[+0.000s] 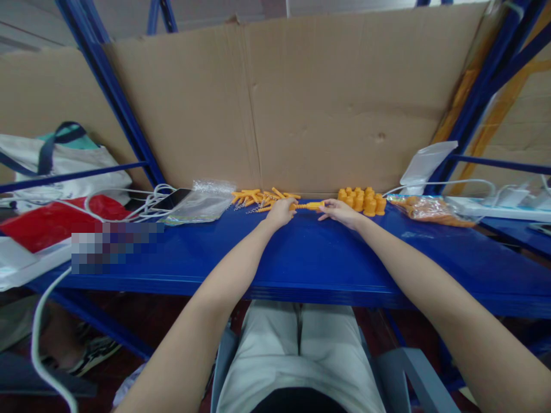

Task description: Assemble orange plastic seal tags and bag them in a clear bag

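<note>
A slim orange plastic part [309,205] lies crosswise between my two hands above the blue shelf [301,252]. My left hand [280,212] pinches its left end, fingers closed. My right hand [340,211] grips its right end, fingers closed too. Just behind my left hand is a loose pile of orange sticks with small chains [258,199]. Behind my right hand stands a cluster of several short orange caps [364,201].
A clear plastic bag [202,202] and a phone [172,199] with white cables lie at the left. A bag of orange parts [430,209] and a white power strip [495,207] sit at the right. A cardboard sheet [301,103] backs the shelf. A red bag [51,221] is far left.
</note>
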Motion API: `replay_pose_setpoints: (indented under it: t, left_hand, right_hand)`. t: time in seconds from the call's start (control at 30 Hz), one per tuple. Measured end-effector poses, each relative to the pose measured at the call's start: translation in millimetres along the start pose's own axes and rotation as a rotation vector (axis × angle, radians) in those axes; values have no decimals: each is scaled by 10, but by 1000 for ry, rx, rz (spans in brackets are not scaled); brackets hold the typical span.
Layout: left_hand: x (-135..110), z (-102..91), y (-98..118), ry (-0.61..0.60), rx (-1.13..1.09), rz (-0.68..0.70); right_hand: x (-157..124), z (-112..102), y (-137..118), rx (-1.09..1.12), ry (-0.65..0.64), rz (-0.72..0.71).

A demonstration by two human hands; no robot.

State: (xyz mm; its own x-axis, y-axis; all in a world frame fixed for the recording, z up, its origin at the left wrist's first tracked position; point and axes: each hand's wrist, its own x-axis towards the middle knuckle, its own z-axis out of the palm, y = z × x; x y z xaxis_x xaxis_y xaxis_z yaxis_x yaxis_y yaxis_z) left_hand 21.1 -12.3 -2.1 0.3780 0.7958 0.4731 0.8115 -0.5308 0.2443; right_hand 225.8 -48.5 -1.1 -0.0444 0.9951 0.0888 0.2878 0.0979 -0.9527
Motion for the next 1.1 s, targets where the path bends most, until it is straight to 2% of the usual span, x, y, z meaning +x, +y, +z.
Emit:
replay_pose_setpoints:
  t: [0.47,0.87,1.1]
  left_hand:
    - [-2,22,8,3,5,-3]
    - [18,60,-28,6,-40,-15]
    - [11,54,-27,-2,5,-13]
  right_hand:
    - [-60,17,-99,-134,61,78]
    - [-33,42,-80,-121,72,57]
    - [-43,60,-89,-131,109,50]
